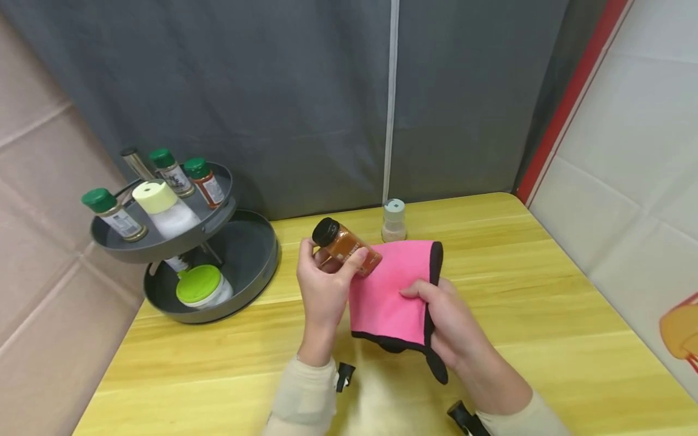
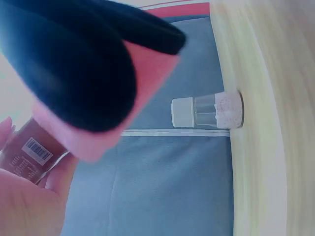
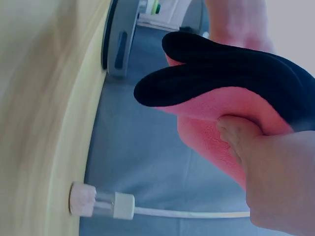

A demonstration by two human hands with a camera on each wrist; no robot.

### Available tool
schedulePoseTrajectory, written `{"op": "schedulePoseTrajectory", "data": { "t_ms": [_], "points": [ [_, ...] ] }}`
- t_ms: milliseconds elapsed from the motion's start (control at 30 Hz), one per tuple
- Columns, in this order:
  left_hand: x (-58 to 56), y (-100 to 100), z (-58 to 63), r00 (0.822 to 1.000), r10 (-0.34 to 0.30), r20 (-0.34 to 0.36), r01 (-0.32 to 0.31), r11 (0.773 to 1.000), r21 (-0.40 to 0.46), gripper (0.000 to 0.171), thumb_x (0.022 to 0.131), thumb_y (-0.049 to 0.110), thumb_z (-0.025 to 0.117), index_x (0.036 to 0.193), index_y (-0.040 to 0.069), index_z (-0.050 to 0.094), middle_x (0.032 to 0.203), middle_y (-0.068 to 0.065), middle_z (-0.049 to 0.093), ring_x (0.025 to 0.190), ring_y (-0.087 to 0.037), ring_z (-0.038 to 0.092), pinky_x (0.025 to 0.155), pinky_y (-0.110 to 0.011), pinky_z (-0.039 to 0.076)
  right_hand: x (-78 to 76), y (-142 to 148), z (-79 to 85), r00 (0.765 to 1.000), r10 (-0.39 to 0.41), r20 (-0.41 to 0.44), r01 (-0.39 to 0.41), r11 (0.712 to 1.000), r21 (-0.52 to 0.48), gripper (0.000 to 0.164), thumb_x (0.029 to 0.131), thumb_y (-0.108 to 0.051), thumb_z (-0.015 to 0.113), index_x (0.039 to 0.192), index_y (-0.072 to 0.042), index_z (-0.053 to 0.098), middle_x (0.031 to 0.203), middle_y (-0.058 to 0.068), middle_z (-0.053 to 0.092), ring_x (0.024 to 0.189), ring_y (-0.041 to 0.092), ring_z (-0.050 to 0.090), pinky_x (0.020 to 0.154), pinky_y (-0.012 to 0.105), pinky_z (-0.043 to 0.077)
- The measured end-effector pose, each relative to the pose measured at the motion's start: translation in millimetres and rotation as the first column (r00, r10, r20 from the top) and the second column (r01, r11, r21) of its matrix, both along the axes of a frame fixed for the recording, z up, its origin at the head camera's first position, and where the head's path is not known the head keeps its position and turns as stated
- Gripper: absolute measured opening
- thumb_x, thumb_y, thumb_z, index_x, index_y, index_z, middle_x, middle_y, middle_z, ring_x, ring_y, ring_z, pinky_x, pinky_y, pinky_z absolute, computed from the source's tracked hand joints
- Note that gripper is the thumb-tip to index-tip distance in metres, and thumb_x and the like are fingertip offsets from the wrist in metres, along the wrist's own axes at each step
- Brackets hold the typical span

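My left hand (image 1: 325, 284) grips a spice jar (image 1: 349, 247) with a black cap and orange-brown contents, tilted above the table. A barcode label on the jar (image 2: 33, 152) shows in the left wrist view. In my right hand (image 1: 455, 321) is a folded pink cloth (image 1: 389, 290) with black edging, pinched between thumb and fingers. The cloth's left edge meets the lower end of the jar. Behind the cloth, a clear shaker (image 1: 394, 221) with a pale cap and pinkish contents stands upright on the table; the right wrist view shows this shaker (image 3: 101, 200) too.
At the left stands a grey two-tier rack (image 1: 262, 266). Its upper tier holds several green-capped jars and a yellow-capped white bottle (image 1: 166, 209). A green-lidded tub (image 1: 204, 286) sits on the lower tier. A grey curtain (image 1: 305, 109) hangs behind the wooden table (image 1: 545, 339).
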State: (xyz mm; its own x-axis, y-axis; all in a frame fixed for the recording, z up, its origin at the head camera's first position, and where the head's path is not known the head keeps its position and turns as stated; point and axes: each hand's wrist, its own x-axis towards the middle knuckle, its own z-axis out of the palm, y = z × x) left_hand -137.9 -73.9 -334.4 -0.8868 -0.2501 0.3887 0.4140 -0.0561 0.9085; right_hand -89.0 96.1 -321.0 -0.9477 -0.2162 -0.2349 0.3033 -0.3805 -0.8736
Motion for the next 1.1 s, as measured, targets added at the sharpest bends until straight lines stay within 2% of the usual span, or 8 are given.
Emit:
{"op": "schedulePoseTrajectory", "data": {
  "t_ms": [100, 300, 467, 633, 800, 867, 967, 1100],
  "points": [
    [4.5, -2, -1.3, 1.000, -0.007, 0.002, 0.007, 1.000, 0.010, 0.053, 0.079, 0.014, 0.087, 0.118, 0.006, 0.052, 0.108, -0.013, 0.072, 0.092, -0.028, 0.074, 0.083, -0.039, 0.060, -4.3, 4, 3.4, 1.000, -0.027, -0.002, 0.027, 1.000, 0.013, 0.044, 0.098, -0.007, 0.049, 0.140, -0.004, 0.038, 0.134, 0.019, 0.053, 0.113, 0.031, 0.063, 0.094, 0.044, 0.055],
    [17.5, 6, -2.6, 0.996, -0.017, -0.085, 0.020, 0.999, 0.033, 0.051, 0.079, 0.010, 0.086, 0.117, 0.005, 0.052, 0.105, -0.012, 0.072, 0.093, -0.028, 0.073, 0.085, -0.041, 0.059, -13.0, -3, -1.5, 0.998, -0.059, -0.032, 0.060, 0.998, 0.004, 0.043, 0.098, -0.007, 0.051, 0.139, -0.002, 0.038, 0.136, 0.016, 0.052, 0.116, 0.029, 0.059, 0.096, 0.041, 0.053],
    [17.8, 10, -2.1, 0.990, -0.003, -0.140, 0.010, 0.999, 0.048, 0.053, 0.078, 0.007, 0.086, 0.118, 0.003, 0.051, 0.106, -0.012, 0.072, 0.094, -0.029, 0.072, 0.083, -0.041, 0.060, -12.4, -12, -6.8, 0.997, -0.069, -0.032, 0.067, 0.996, -0.056, 0.045, 0.097, -0.006, 0.049, 0.141, -0.004, 0.038, 0.138, 0.015, 0.051, 0.120, 0.029, 0.057, 0.099, 0.042, 0.052],
    [12.0, 4, -1.7, 0.985, 0.038, -0.168, -0.029, 0.998, 0.054, 0.053, 0.081, 0.009, 0.084, 0.122, 0.003, 0.051, 0.111, -0.012, 0.070, 0.097, -0.028, 0.071, 0.085, -0.040, 0.059, -8.4, -13, -5.9, 0.996, -0.087, -0.026, 0.083, 0.990, -0.113, 0.043, 0.097, -0.006, 0.049, 0.139, -0.006, 0.039, 0.138, 0.016, 0.051, 0.121, 0.031, 0.057, 0.100, 0.044, 0.051],
    [7.4, -5, 0.4, 0.979, 0.058, -0.195, -0.044, 0.996, 0.075, 0.050, 0.082, 0.008, 0.083, 0.122, 0.003, 0.054, 0.111, -0.015, 0.070, 0.096, -0.029, 0.072, 0.085, -0.038, 0.059, -8.8, -9, -3.2, 0.998, -0.066, -0.019, 0.064, 0.994, -0.090, 0.042, 0.097, -0.006, 0.051, 0.137, -0.006, 0.039, 0.134, 0.015, 0.051, 0.117, 0.029, 0.060, 0.099, 0.043, 0.052],
    [4.7, -9, 1.4, 0.978, 0.074, -0.196, -0.063, 0.996, 0.059, 0.051, 0.081, 0.008, 0.083, 0.121, 0.002, 0.053, 0.111, -0.015, 0.070, 0.096, -0.028, 0.072, 0.084, -0.037, 0.059, -9.7, -5, -2.5, 0.999, -0.049, -0.018, 0.048, 0.996, -0.073, 0.040, 0.097, -0.006, 0.051, 0.135, -0.005, 0.039, 0.131, 0.015, 0.051, 0.113, 0.029, 0.060, 0.098, 0.042, 0.052],
    [-4.3, -18, 0.6, 0.980, 0.107, -0.169, -0.105, 0.994, 0.022, 0.052, 0.080, 0.009, 0.086, 0.119, 0.003, 0.051, 0.108, -0.013, 0.071, 0.095, -0.026, 0.072, 0.082, -0.037, 0.060, -10.4, 2, -1.7, 0.999, -0.039, -0.015, 0.039, 0.998, -0.040, 0.039, 0.097, -0.006, 0.051, 0.134, -0.004, 0.039, 0.128, 0.015, 0.050, 0.109, 0.028, 0.061, 0.095, 0.042, 0.054],
    [-24.9, -39, -6.9, 0.976, 0.195, -0.099, -0.203, 0.976, -0.074, 0.054, 0.078, 0.014, 0.090, 0.115, 0.005, 0.051, 0.104, -0.009, 0.073, 0.094, -0.021, 0.072, 0.082, -0.039, 0.060, -12.0, 12, -2.5, 0.997, -0.079, -0.017, 0.079, 0.997, 0.000, 0.038, 0.098, -0.007, 0.051, 0.133, -0.004, 0.039, 0.128, 0.014, 0.050, 0.109, 0.028, 0.061, 0.094, 0.040, 0.054]
  ]
}}
